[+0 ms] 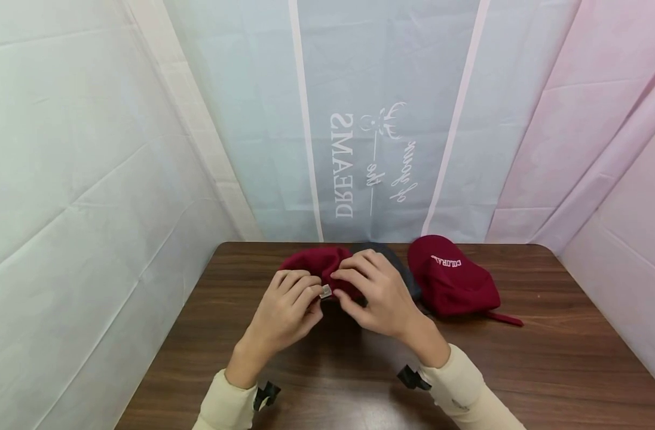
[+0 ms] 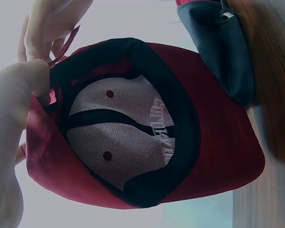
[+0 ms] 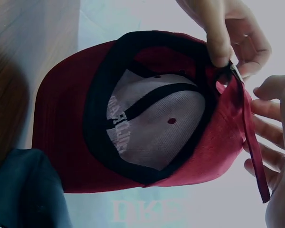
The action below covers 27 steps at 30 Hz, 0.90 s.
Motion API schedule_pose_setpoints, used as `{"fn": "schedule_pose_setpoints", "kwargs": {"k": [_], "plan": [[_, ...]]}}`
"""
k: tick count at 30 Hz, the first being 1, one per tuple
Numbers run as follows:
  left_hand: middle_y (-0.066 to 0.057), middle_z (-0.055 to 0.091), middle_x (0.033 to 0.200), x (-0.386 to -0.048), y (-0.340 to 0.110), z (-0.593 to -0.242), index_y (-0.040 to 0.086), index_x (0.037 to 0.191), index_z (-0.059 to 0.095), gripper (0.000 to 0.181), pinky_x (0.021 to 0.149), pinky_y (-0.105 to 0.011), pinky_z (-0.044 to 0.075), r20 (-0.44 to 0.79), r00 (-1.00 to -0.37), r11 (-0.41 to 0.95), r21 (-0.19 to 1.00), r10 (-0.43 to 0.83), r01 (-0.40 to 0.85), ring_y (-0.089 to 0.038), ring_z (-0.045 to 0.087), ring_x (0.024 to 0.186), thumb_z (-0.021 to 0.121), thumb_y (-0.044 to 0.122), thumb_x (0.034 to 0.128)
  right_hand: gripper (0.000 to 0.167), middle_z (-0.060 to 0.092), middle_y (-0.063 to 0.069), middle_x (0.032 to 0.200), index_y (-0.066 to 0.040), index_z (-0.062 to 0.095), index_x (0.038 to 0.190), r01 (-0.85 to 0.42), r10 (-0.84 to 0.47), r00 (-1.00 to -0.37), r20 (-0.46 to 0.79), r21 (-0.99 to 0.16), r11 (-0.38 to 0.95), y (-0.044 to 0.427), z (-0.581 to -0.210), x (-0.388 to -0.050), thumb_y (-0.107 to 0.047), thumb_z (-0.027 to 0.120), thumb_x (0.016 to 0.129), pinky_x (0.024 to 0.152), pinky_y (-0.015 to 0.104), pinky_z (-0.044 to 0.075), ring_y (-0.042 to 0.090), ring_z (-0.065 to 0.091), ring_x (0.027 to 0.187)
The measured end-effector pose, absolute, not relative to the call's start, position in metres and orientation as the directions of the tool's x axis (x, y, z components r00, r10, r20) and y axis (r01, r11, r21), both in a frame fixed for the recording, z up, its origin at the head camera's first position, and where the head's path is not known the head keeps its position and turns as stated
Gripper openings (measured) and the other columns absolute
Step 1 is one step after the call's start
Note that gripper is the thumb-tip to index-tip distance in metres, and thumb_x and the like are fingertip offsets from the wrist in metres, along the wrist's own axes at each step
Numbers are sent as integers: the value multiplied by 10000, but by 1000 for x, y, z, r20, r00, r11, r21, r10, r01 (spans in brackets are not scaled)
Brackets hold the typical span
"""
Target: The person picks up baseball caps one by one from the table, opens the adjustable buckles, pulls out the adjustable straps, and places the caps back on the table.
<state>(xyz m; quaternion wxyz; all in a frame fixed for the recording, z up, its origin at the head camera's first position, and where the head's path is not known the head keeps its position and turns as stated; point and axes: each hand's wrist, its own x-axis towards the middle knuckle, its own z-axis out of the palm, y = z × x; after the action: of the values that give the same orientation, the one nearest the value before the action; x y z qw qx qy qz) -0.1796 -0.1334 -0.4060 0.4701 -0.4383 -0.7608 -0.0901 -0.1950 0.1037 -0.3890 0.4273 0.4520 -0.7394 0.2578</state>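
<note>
A dark red baseball cap (image 1: 309, 259) is held off the table, its crown opening turned toward both wrist cameras. My left hand (image 1: 290, 307) pinches its back strap at the metal buckle (image 3: 235, 71), with the thumb on the inner side. Beside it, my right hand (image 1: 378, 292) touches the back of the crown with bent, spread fingers; its thumb stands apart from them. The loose strap end (image 3: 260, 175) hangs free past the right fingers in the right wrist view. Inside the cap are a black sweatband (image 2: 185, 118) and a pale mesh lining (image 2: 109, 107).
A dark blue-grey cap (image 1: 408, 276) lies behind my right hand. To its right sits another dark red cap (image 1: 456, 283) with white lettering, its strap (image 1: 505, 319) trailing on the brown wooden table (image 1: 564, 358). Fabric curtains (image 1: 252, 119) enclose the table at the back and sides.
</note>
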Motion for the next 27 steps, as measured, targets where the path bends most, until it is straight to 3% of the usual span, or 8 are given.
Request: {"fn": "schedule_pose_setpoints", "kwargs": {"k": [8, 17, 27], "plan": [[-70, 732, 1052, -181, -135, -405, 58, 1037, 679, 141, 886, -388, 543, 815, -175, 611, -253, 552, 750, -252, 669, 1006, 620, 78, 911, 470, 711, 65, 1171, -98, 730, 1175, -832, -503, -267, 822, 66, 550, 102, -397, -196, -274, 937, 792, 860, 399, 538, 249, 631, 1038], [-99, 731, 1061, -182, -135, -402, 42, 1010, 687, 127, 923, -395, 555, 846, -159, 609, -225, 510, 760, -275, 669, 1016, 588, 121, 1010, 268, 703, 67, 1071, -62, 724, 1070, -848, -460, -305, 834, -17, 530, 101, -395, -199, -81, 874, 849, 848, 345, 575, 212, 647, 948], [-117, 727, 1094, -183, -136, -396, 18, 1031, 688, 130, 913, -398, 557, 870, -133, 598, -208, 474, 774, -289, 657, 1037, 591, 105, 1019, 249, 713, 95, 1081, -46, 728, 1073, -860, -411, -333, 849, -95, 501, 97, -388, -195, -17, 855, 860, 900, 372, 626, 209, 699, 989]]}}
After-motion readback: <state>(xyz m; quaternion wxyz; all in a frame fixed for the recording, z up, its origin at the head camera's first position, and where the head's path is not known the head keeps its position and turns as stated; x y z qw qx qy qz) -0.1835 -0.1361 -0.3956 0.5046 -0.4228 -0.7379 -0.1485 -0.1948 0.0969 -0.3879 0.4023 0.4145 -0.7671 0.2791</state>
